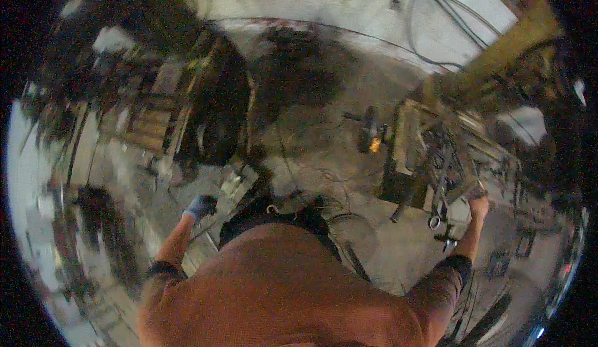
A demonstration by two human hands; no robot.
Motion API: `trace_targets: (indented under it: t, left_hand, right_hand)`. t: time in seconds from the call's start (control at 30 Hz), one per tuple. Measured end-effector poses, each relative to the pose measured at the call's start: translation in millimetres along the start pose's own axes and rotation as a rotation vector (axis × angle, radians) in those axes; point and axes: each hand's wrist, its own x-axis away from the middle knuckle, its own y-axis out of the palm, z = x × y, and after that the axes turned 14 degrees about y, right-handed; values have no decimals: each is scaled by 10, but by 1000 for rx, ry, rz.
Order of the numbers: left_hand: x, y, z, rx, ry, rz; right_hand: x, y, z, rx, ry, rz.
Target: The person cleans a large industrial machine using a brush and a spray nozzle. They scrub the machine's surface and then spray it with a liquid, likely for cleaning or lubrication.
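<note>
Motion smears much of the picture. My left hand, in a blue-grey glove with a dark front part, is out to the left beside a grey flat surface; its fingers are too blurred to read. My right hand reaches out to the right and is curled at the edge of a pale grey, tool-like thing. A metal ring shows at that thing's near left side. What lies inside my right fingers is hidden.
A metal-framed stand with bars and tools on it is at the right. A dark tool with an orange part lies on the floor beside it. Cables cross the floor ahead. Dark equipment and wooden slats stand at the left.
</note>
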Motion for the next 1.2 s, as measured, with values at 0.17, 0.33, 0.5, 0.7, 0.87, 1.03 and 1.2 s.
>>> trace_targets:
  t: [0.17, 0.33, 0.5, 0.7, 0.87, 1.03, 1.2]
  left_hand:
    - [143, 294, 139, 458, -75, 337]
    - [-93, 9, 543, 326, -233, 152]
    - [21, 117, 630, 771, -373, 326]
    - [93, 382, 221, 580, -259, 242]
    - [-259, 343, -220, 453, -70, 228]
    - [-402, 377, -650, 417, -112, 220]
    - [-425, 957, -1510, -243, 319, 410]
  right_hand:
    - [219, -447, -268, 187, -136, 226]
    - [-259, -151, -18, 203, -38, 68]
    - [-371, 263, 502, 254, -381, -38]
    - [29, 215, 572, -326, -571, 70]
    - [432, 84, 1257, -311, -355, 505]
    - [1082, -462, 1388, 76, -282, 798]
    - [1537, -861, 593, -254, -76, 601]
